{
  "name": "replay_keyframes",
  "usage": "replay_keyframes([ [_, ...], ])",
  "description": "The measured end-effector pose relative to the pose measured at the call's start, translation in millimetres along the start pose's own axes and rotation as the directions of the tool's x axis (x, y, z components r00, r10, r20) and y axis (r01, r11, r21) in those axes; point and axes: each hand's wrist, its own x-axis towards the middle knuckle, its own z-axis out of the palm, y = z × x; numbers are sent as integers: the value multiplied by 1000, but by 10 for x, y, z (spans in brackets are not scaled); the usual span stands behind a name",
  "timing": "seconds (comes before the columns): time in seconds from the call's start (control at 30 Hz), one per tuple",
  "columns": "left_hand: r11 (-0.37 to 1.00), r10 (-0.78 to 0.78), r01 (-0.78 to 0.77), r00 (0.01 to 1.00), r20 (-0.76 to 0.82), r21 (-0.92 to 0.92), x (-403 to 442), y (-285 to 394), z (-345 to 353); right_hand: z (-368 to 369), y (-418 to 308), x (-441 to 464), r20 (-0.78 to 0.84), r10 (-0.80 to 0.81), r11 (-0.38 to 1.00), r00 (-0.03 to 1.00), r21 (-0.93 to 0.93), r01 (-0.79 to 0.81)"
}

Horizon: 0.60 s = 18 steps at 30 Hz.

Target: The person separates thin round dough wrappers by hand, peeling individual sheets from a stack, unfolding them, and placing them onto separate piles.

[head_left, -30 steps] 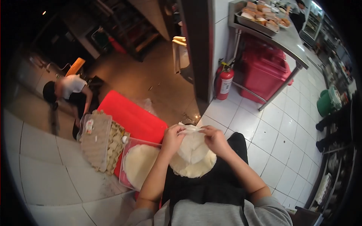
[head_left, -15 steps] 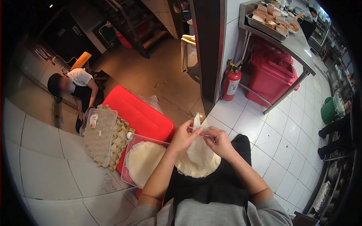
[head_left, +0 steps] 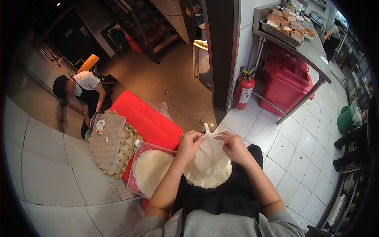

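A thin, pale, translucent sheet [head_left: 213,152] hangs between my hands over a stack of round pale sheets [head_left: 207,179] on my lap. My left hand [head_left: 191,143] pinches the sheet's upper left edge, and my right hand [head_left: 232,145] pinches its upper right edge. A small twisted end of it sticks up between them. Left of my left forearm, a clear plastic container [head_left: 136,184] holds more round pale sheets [head_left: 153,172].
A red lid [head_left: 146,118] and egg trays [head_left: 128,148] under a clear cover lie at the left. One person [head_left: 89,89] crouches beyond them; another stands far right. A fire extinguisher [head_left: 244,91], red bin [head_left: 286,79] and steel table [head_left: 316,59] with a food tray are at upper right.
My hands have moved apart, and the sheet that was bunched between them half a second ago now hangs wider. The view has shifted slightly, moving the surroundings right.
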Motion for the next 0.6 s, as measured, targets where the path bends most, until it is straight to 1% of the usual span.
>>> replay_keyframes([
  [0.03,1000,21,-22,998,-54,-18,1,-19,11,-9,18,-8,-32,15,1000,999,21,-14],
  [0.13,990,-71,60,993,-91,-124,-31,-162,53,-67,37,-45,-33,139,982,990,136,-133],
  [0.23,950,-227,201,970,-87,-238,-46,-344,110,-67,45,-71,-22,189,965,982,188,-181],
  [0.33,906,-212,170,975,-66,-388,-23,-408,160,-76,-142,-54,11,72,992,997,101,-73],
  [0.37,930,-114,65,987,-115,-361,-5,-402,208,-24,-132,-53,11,50,989,999,139,-51],
  [0.43,946,91,-149,975,-205,-289,56,-297,281,-5,-267,-48,66,51,992,996,113,-58],
  [0.5,921,-55,29,997,-54,-388,74,-231,235,4,-333,-20,99,61,991,993,109,-72],
  [0.53,896,-122,123,992,29,-427,81,-198,219,26,-306,-1,49,-53,999,997,7,53],
  [0.6,945,-134,140,990,42,-297,88,-110,179,73,-237,34,-13,-283,938,959,-213,274],
])
